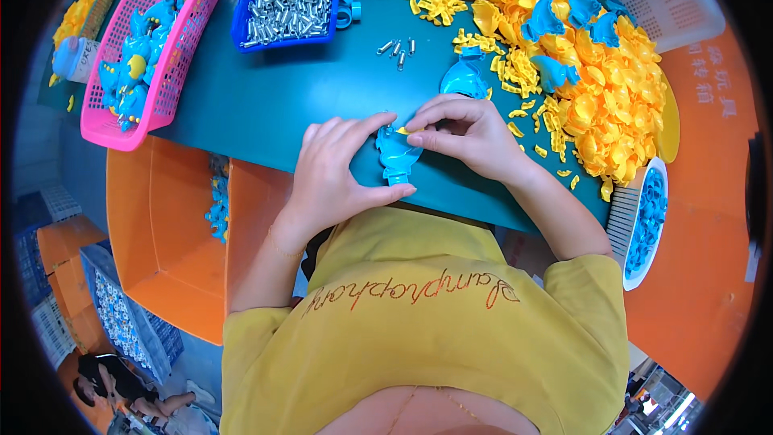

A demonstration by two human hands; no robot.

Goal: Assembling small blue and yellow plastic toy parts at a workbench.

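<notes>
At the near edge of the green table, my left hand grips a blue plastic toy shell half between thumb and fingers, its hollow side up. My right hand pinches a small yellow plastic piece at the upper right of that shell. Just beyond my right hand lies another blue shell part. A few small metal springs lie loose farther up the table. Part of the held shell is hidden by my fingers.
A blue tray of metal springs and a pink basket of blue toys stand at the left. Yellow shells heap up at the right, near a white basket of blue parts. An orange bin sits below the table; a person is at lower left.
</notes>
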